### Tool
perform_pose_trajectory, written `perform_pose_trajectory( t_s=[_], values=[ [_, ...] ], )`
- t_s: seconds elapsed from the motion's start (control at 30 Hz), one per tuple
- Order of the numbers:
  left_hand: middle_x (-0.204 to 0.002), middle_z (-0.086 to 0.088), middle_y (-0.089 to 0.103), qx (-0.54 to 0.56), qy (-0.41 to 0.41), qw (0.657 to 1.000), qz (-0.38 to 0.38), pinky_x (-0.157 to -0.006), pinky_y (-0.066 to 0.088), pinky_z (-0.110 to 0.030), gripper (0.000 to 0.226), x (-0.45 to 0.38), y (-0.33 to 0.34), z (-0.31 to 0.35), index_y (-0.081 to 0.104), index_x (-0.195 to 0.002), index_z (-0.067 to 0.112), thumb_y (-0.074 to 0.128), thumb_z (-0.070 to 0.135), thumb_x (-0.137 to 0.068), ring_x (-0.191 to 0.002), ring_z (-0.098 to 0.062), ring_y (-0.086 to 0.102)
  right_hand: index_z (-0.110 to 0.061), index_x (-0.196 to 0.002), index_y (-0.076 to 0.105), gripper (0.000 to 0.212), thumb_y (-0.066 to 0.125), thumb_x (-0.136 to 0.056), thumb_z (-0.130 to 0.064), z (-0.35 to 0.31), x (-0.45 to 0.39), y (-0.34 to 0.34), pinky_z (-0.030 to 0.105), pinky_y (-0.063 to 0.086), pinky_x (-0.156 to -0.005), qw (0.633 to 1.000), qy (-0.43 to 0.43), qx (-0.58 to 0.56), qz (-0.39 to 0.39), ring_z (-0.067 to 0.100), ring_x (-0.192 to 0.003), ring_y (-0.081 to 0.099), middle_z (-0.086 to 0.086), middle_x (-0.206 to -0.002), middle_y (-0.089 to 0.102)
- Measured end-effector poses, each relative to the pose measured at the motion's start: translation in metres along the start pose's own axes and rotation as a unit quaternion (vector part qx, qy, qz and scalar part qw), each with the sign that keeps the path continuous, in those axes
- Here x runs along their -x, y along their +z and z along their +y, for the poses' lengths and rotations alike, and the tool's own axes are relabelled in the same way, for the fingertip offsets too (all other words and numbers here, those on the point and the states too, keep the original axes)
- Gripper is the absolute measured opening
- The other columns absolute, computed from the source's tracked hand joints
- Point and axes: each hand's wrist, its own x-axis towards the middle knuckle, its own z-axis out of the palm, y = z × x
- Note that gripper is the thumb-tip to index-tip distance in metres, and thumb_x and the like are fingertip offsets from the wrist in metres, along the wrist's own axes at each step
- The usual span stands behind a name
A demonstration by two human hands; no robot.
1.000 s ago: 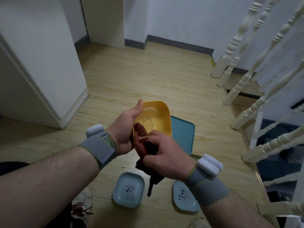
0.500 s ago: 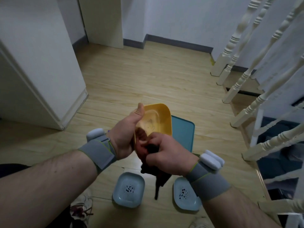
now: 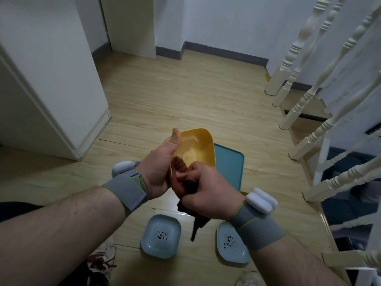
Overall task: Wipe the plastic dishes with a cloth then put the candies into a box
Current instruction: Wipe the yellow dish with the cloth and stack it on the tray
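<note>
Yellow plastic dish [image 3: 196, 146] held up in the air, tilted on edge with its hollow facing the person. Left hand [image 3: 157, 168] grips the dish's near-left rim, thumb hooked over the top edge. Right hand [image 3: 207, 195] is clenched round a dark cloth [image 3: 185, 182], bunched against the dish's lower inside wall; a loose tail of cloth hangs below the fist.

Below the yellow dish, on the wooden floor [image 3: 185, 100]: a teal tray [image 3: 228, 168] directly behind and under it, and two pale blue dishes [image 3: 161, 236] [image 3: 231, 243] nearer the person, each with dark specks in the middle (candies or a printed pattern, cannot tell). No box identifiable.

Judgement: wiping step, first part of the task. To do it well, keep the left thumb firm so the dish does not twist, sweep the cloth across the base and corners, then rotate the dish to reach the wall under the thumb.
</note>
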Motion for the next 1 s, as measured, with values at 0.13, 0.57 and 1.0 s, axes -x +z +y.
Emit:
perform_pose_trajectory(
  t_s=[0.13,0.57,1.0],
  values=[
    [-0.091,-0.013,0.062,-0.042,0.027,0.999,-0.004,-0.077,0.047,-0.035,0.082,0.003,0.001,-0.004,0.050,-0.136,0.015,0.056,0.070,-0.075,-0.083,-0.029,0.057,-0.015,-0.078,0.073,0.008,0.069,-0.072,-0.019,0.000,0.001,0.000,0.034,0.049,-0.069,0.997,0.009,-0.063,0.046,0.021,-0.080,0.058,0.006,-0.090,0.059],
    [-0.114,-0.012,0.068,-0.076,0.011,0.997,0.027,-0.085,0.052,-0.047,0.069,0.002,-0.002,-0.006,0.058,-0.125,0.029,0.057,0.071,-0.071,-0.091,-0.033,0.065,-0.031,-0.096,0.072,0.029,0.070,-0.072,-0.047,0.009,0.007,0.034,0.030,0.044,-0.072,0.981,-0.003,0.191,0.027,0.019,-0.094,0.049,-0.005,-0.098,0.050],
    [-0.108,-0.019,0.064,-0.044,-0.024,0.999,0.004,-0.088,0.052,-0.050,0.069,-0.001,0.003,-0.001,0.053,-0.127,0.011,0.048,0.061,-0.080,-0.094,-0.032,0.065,-0.038,-0.117,0.066,0.036,0.064,-0.081,-0.038,0.020,0.011,0.025,0.035,0.044,-0.082,0.971,-0.011,0.230,0.061,0.023,-0.101,0.045,-0.004,-0.112,0.051]
  ],
)
